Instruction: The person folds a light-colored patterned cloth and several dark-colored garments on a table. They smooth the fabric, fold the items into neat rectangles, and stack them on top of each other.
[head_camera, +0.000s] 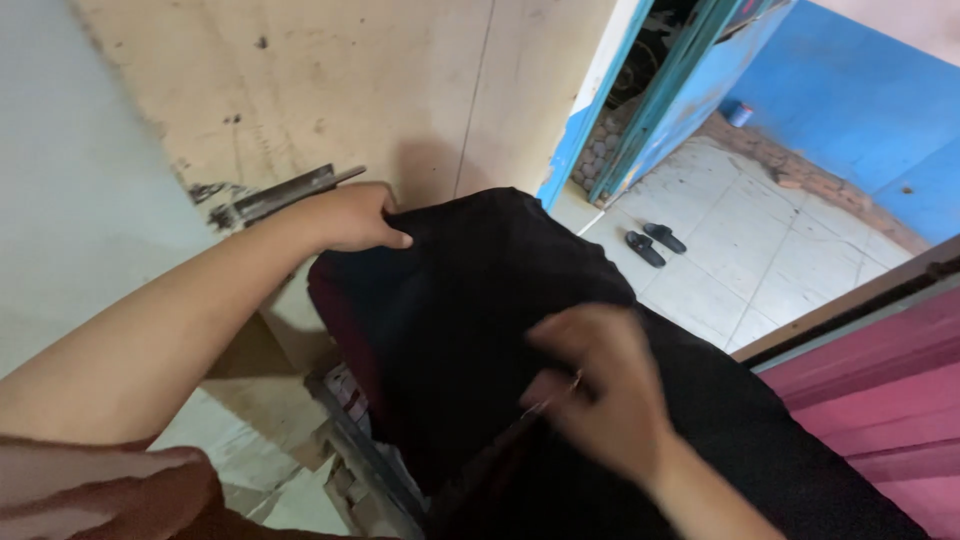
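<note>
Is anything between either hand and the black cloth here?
Nothing visible. The left hand grips the black cloth at its upper edge, and the right hand, blurred, lies directly on the cloth, seemingly pinching a fold.

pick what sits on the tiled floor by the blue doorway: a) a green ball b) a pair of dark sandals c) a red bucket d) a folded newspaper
b, since a pair of dark sandals lies side by side on the pale tiled floor just beyond the blue doorway, well past the black cloth that the left hand grips at its far edge and the right hand touches.
</note>
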